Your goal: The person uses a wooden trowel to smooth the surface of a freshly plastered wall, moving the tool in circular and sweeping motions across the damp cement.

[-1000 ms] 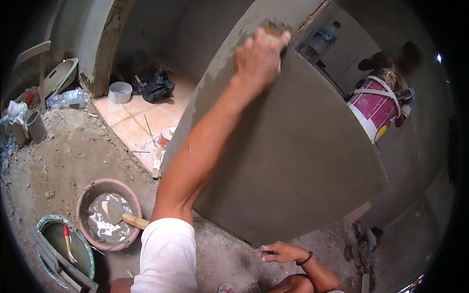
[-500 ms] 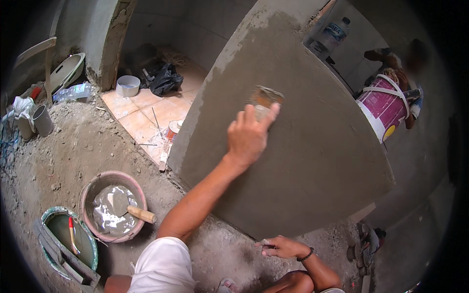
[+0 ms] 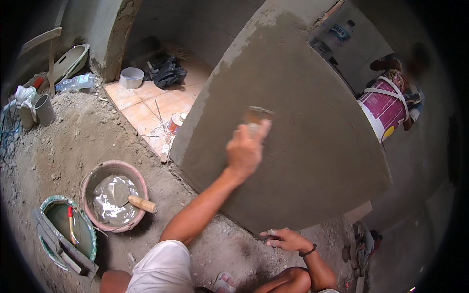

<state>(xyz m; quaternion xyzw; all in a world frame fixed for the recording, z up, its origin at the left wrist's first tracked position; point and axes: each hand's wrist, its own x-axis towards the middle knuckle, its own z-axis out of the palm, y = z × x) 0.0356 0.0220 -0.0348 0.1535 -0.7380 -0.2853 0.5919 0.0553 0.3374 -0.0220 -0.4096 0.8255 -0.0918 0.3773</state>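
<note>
the grey plastered panel (image 3: pixel 312 156) is pretty much open road to the right of the left hand (image 3: pixel 244 149) and above the flat tool (image 3: pixel 258 115) it's gripping. past the panel's right edge you'd bump into a purple bucket (image 3: pixel 386 107). down low, the right hand (image 3: pixel 289 240) hangs near the panel's bottom edge and a bent knee (image 3: pixel 297 280) crowds the space below that. over left, a wooden handle (image 3: pixel 143 204) pokes out past the pinkish bucket (image 3: pixel 113 168), green-rimmed tub (image 3: pixel 58 199) just beside it. bare dirt (image 3: pixel 97 141) above those two leaves a way through.
</note>
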